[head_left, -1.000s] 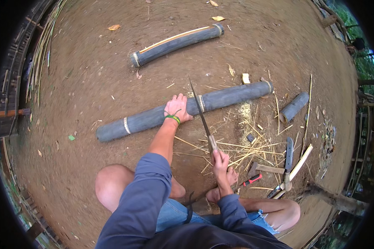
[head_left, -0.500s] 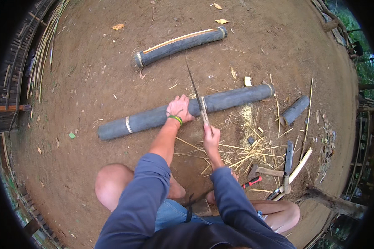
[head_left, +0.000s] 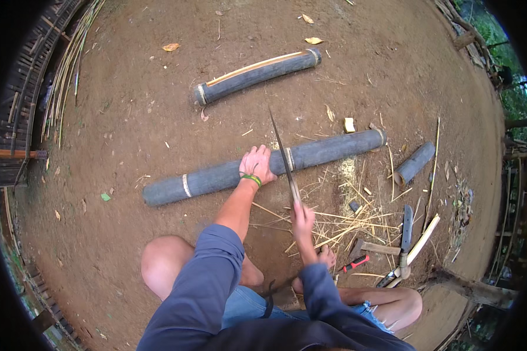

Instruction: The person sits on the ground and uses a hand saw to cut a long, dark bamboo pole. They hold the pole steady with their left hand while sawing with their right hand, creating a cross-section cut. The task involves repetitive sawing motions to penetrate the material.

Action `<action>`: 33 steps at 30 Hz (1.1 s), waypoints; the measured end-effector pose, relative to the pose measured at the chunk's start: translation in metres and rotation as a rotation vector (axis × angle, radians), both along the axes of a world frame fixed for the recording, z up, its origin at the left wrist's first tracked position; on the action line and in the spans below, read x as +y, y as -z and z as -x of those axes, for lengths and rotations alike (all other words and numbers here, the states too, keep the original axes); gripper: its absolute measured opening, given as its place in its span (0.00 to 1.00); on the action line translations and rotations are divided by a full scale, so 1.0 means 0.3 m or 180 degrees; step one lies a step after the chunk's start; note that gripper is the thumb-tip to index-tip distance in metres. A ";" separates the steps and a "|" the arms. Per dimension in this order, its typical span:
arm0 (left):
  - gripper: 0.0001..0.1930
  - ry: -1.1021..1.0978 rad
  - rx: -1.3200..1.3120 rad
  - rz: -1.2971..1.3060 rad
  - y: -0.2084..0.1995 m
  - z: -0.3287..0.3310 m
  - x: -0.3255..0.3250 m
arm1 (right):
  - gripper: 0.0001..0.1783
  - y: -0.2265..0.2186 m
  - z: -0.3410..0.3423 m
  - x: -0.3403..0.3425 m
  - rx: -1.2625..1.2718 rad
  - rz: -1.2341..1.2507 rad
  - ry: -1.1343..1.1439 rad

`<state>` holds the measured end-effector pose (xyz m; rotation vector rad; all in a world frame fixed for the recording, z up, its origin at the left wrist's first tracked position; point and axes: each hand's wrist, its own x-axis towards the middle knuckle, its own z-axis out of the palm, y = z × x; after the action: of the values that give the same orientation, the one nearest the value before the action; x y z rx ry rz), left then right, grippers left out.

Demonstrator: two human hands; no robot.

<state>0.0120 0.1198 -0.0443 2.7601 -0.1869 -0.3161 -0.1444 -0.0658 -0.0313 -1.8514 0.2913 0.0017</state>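
Observation:
A long dark bamboo pole point(head_left: 336, 149) lies on the dirt in front of me, slightly slanted, with pale rings at its nodes. My left hand point(head_left: 258, 164) grips it from above, near its middle, just left of a node ring. In my right hand point(head_left: 303, 216) is the handle of a saw point(head_left: 283, 147). Its thin blade, seen nearly edge-on, crosses the pole close to that ring and points away from me. Whether the teeth have entered the bamboo is too small to tell.
Beyond the pole lies a bamboo length point(head_left: 257, 76) with a strip cut open. Right are a short bamboo piece point(head_left: 414, 164), thin strips point(head_left: 357, 225), a hammer-like tool point(head_left: 380, 248), a red-handled tool point(head_left: 355, 263) and a large knife point(head_left: 406, 228). A wooden post point(head_left: 474, 291) stands lower right.
My right hand has drawn the saw back toward my body, so less of the blade reaches past the pole. My left hand stays on the bamboo. The whole view has shifted slightly.

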 end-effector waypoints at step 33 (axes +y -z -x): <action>0.44 -0.0012 0.0721 0.0121 -0.056 -0.113 0.020 | 0.24 0.001 -0.208 0.078 0.0285 -0.0009 0.0020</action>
<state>0.0459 0.1257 -0.0275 2.6608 -0.1278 -0.6129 -0.0821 -0.0423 -0.0316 -1.8503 0.3590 0.0807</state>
